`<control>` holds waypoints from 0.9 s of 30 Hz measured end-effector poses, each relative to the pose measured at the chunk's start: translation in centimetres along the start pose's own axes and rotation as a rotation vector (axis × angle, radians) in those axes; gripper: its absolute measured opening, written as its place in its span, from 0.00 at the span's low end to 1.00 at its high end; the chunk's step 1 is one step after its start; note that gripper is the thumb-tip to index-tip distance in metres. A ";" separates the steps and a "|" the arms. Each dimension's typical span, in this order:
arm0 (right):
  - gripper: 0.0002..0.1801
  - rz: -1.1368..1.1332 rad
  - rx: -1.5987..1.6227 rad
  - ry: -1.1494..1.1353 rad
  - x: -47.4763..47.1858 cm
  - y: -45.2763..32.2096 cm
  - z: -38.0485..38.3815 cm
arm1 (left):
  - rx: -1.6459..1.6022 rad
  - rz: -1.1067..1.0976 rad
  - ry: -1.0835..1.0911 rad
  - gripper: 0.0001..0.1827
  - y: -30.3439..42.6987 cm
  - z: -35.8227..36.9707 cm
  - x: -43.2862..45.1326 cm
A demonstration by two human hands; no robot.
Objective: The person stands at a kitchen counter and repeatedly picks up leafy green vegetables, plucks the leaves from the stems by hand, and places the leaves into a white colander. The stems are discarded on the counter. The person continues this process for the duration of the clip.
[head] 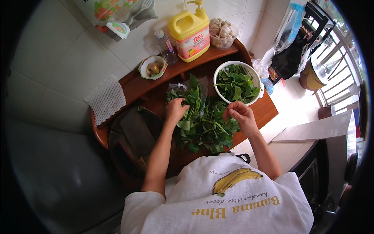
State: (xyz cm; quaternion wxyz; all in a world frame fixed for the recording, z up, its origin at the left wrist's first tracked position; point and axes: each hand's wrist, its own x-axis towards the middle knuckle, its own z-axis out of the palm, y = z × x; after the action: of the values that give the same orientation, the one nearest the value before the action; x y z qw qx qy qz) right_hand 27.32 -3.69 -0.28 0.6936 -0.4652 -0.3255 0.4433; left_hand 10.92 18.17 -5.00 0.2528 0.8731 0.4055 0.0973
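Loose leafy greens (209,131) with green stems lie heaped on a brown wooden desk in front of me. Part of the heap rests on a clear plastic bag (203,84). My left hand (176,110) touches the stems at the heap's left side, thumb and forefinger apart; leaves hide its other fingertips. Over the heap's right side, my right hand (242,117) is raised with curled fingers, just below the rim of a white plastic colander (257,76). Whether its fingertips pinch something small is unclear. Picked leaves (238,84) fill much of the colander.
Along the desk's raised shelf (187,70) stand a bowl of ginger-like pieces (154,69), a plastic bottle (166,48), a yellow detergent jug (190,36) and a tub of garlic (223,33). White foam netting (106,101) and a dark bag (134,134) are at left.
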 end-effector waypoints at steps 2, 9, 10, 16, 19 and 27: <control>0.08 0.039 0.043 -0.018 0.1 0.4 0.1 | -0.165 -0.065 0.009 0.19 -0.5 -0.7 0.2; 0.07 0.108 0.077 0.009 -0.4 1.6 -0.3 | -0.071 0.344 0.560 0.14 1.1 -4.4 -2.0; 0.07 0.116 0.076 0.017 -0.4 1.6 -0.2 | -0.005 0.388 0.592 0.15 1.8 -4.6 -2.9; 0.07 0.238 0.095 0.061 -0.6 1.2 0.2 | 0.240 0.366 0.327 0.23 4.6 0.9 -8.8; 0.07 0.246 -0.055 0.074 -0.7 1.8 0.2 | 0.242 0.347 0.171 0.22 5.4 1.6 -10.2; 0.19 -0.096 -0.900 -0.013 -0.2 4.5 3.2 | 0.186 0.328 0.290 0.15 4.7 -1.5 -7.3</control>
State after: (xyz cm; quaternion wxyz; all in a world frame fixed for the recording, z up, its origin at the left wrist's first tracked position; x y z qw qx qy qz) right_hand 23.06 -1.92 -3.33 0.4403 -0.7020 -0.5113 0.2279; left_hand 8.70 10.64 -0.98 0.0913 0.9237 0.2975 0.2234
